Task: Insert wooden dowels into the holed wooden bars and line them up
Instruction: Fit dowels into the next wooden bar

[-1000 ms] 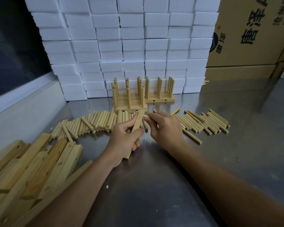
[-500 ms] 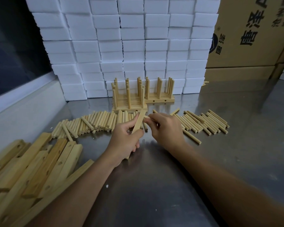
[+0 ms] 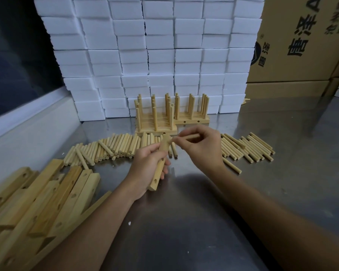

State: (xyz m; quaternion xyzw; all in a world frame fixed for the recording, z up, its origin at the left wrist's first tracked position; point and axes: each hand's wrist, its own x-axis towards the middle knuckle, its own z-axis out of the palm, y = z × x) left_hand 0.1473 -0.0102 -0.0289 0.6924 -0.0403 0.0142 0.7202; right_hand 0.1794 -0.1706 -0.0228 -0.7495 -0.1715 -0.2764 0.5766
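Observation:
My left hand (image 3: 147, 169) grips a holed wooden bar (image 3: 159, 171), held tilted above the steel table with its far end raised. My right hand (image 3: 202, 147) pinches a wooden dowel (image 3: 191, 136) lying roughly level, its left tip touching the bar's upper end. Behind my hands stand finished bars (image 3: 157, 126) with upright dowels, lined up in two groups by the white blocks. Loose dowels lie in a row on the left (image 3: 110, 147) and on the right (image 3: 249, 147). A heap of bare holed bars (image 3: 47, 194) fills the near left.
A wall of stacked white foam blocks (image 3: 160, 55) closes the back. Cardboard boxes (image 3: 297, 40) stand at the back right. The steel table (image 3: 204, 222) stretches toward me, with a raised ledge (image 3: 31, 122) along its left side.
My right hand has lifted and shifted right, drawing the dowel out level against the bar's top end. My left hand has raised the bar slightly.

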